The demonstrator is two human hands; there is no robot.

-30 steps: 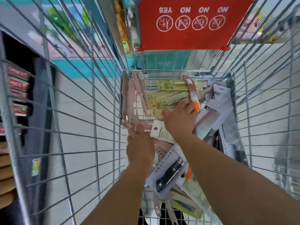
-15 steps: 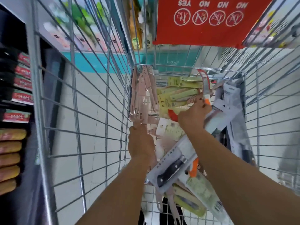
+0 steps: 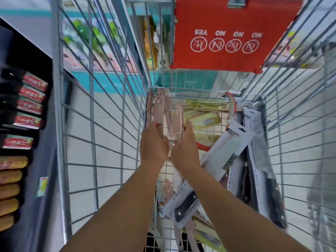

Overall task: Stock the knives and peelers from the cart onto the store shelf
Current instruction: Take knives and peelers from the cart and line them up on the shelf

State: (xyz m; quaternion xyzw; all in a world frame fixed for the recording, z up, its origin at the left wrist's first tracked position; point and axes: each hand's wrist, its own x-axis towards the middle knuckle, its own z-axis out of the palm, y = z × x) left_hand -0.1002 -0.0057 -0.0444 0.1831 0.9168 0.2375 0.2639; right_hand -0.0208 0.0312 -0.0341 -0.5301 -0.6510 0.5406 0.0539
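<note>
Inside the wire cart (image 3: 116, 113), a bunch of pink knives (image 3: 164, 111) leans against the left wall. My left hand (image 3: 153, 142) grips the bunch from the left and my right hand (image 3: 185, 148) closes on it from the right. Yellow-green carded peelers (image 3: 205, 113) lie at the far end, with an orange-handled knife (image 3: 231, 108) beside them. White-carded knives (image 3: 227, 151) and a black-handled cleaver on a card (image 3: 183, 206) fill the cart's bottom. More black-handled knives (image 3: 272, 197) lie along the right wall.
A dark store shelf (image 3: 27, 110) stands to the left with red-labelled packs and, lower down, several yellow packs (image 3: 11, 179). The cart's red child-seat flap (image 3: 227, 35) hangs at the top. A white tiled floor shows through the wires.
My right hand let go of the orange-handled knife and moved left to the pink knives. My left hand moved up along the same bunch. The view shifted right and down.
</note>
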